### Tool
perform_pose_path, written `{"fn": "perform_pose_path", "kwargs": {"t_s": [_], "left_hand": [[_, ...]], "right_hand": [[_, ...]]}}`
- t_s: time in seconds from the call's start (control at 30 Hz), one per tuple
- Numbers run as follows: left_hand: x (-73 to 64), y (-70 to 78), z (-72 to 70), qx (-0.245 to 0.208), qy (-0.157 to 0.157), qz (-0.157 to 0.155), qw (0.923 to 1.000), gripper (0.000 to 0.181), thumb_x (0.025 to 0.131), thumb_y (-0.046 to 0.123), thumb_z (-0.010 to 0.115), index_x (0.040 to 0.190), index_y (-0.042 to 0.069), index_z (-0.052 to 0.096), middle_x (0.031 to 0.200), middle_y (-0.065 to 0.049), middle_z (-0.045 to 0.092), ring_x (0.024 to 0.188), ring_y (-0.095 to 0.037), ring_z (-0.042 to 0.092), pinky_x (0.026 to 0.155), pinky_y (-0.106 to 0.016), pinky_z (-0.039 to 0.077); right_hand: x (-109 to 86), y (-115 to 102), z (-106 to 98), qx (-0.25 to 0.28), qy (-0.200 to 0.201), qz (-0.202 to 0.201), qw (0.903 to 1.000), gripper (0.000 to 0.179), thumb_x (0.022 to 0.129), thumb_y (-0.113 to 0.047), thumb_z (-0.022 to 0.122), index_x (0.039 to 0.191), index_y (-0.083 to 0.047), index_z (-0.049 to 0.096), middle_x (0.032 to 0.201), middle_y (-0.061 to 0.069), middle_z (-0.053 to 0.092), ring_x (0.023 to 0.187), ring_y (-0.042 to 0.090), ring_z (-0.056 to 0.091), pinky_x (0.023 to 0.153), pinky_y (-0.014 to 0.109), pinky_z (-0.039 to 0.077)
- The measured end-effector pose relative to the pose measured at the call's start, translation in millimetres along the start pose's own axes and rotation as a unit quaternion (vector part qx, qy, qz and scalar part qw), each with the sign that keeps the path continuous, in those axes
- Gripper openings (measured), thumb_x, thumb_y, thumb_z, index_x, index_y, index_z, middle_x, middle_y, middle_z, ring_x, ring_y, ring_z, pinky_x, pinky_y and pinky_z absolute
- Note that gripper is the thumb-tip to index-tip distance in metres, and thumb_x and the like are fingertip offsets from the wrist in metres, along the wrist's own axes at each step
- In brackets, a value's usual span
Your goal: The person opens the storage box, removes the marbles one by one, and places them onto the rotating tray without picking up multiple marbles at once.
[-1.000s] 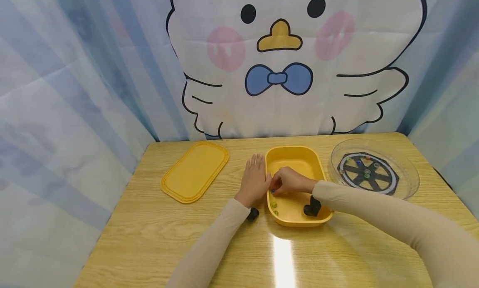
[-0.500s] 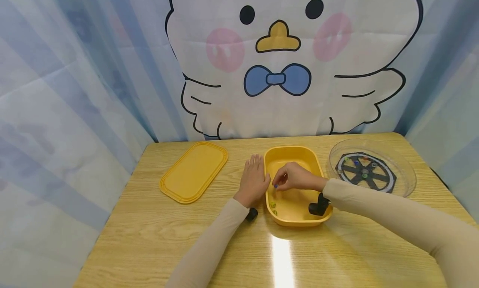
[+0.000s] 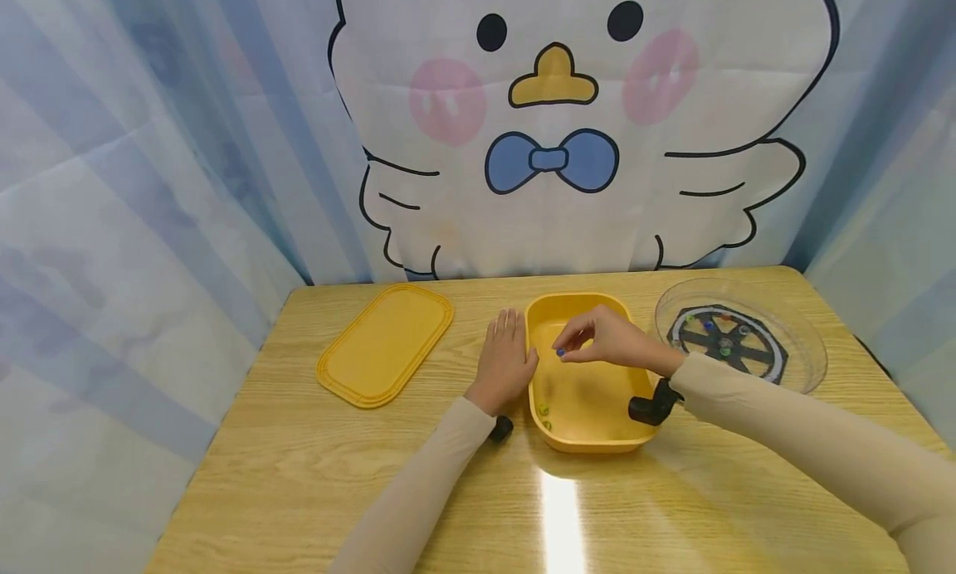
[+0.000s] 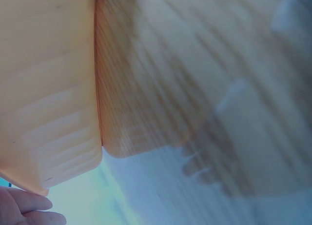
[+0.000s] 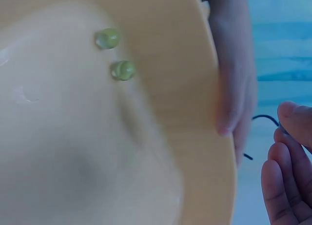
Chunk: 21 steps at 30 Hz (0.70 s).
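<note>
My right hand (image 3: pixel 616 342) is above the yellow plastic box (image 3: pixel 597 404), pinching a small blue marble (image 3: pixel 560 352) between thumb and forefinger. In the right wrist view that hand (image 5: pixel 292 171) shows at the lower right edge, where the marble cannot be made out. Two yellow-green glass marbles (image 5: pixel 114 54) lie on the box floor along the left wall. My left hand (image 3: pixel 502 362) lies with straight fingers along the outside of the box's left wall, its thumb touching the rim. Fingertips (image 4: pixel 41 217) appear past the box's corner in the left wrist view.
A round clear dish (image 3: pixel 810 362) stands right of the box, with a black wheel-shaped pattern (image 3: pixel 769 342) and several small coloured marbles in it. A flat yellow lid (image 3: pixel 384 346) lies on the wooden table (image 3: pixel 299 474) at left. Behind hangs a printed curtain (image 3: pixel 553 226).
My right hand has risen from the box's left wall and moved rightward, lifting the blue marble. My left hand stays in place beside the box.
</note>
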State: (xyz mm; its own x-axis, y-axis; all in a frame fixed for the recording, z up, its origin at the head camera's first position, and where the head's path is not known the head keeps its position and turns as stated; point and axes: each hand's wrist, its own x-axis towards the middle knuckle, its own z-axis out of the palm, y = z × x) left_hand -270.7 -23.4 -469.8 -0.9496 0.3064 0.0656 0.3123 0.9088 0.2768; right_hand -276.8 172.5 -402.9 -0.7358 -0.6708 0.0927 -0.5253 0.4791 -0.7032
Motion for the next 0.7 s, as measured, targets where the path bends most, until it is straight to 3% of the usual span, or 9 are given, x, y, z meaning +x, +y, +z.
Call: {"fn": "perform_pose_path", "kwargs": {"t_s": [0.4,0.7], "left_hand": [[-2.6,0.3,-3.0,0.0,-0.001,0.01,1.0,0.06,0.1,0.031,0.033,0.15,0.0,0.018,0.156,-0.018,0.019,0.147,-0.029,0.011,0.12,-0.042,0.011],[-3.0,-0.7,-3.6,-0.006,-0.003,0.01,0.9999,0.06,0.1,0.029,0.035,0.15,0.0,0.018,0.156,-0.018,0.017,0.147,-0.029,0.011,0.121,-0.043,0.01]], "right_hand": [[-18.5,3,-28,0.034,0.075,0.051,0.9953,0.019,0.081,-0.008,0.071,0.097,0.001,0.072,0.094,0.013,0.071,0.077,0.005,0.064,0.074,0.021,0.055],[-35.6,2,-51,0.027,0.106,0.09,0.9899,0.019,0.083,-0.014,0.07,0.101,-0.007,0.073,0.104,0.014,0.069,0.083,0.001,0.064,0.074,0.018,0.054]]}}
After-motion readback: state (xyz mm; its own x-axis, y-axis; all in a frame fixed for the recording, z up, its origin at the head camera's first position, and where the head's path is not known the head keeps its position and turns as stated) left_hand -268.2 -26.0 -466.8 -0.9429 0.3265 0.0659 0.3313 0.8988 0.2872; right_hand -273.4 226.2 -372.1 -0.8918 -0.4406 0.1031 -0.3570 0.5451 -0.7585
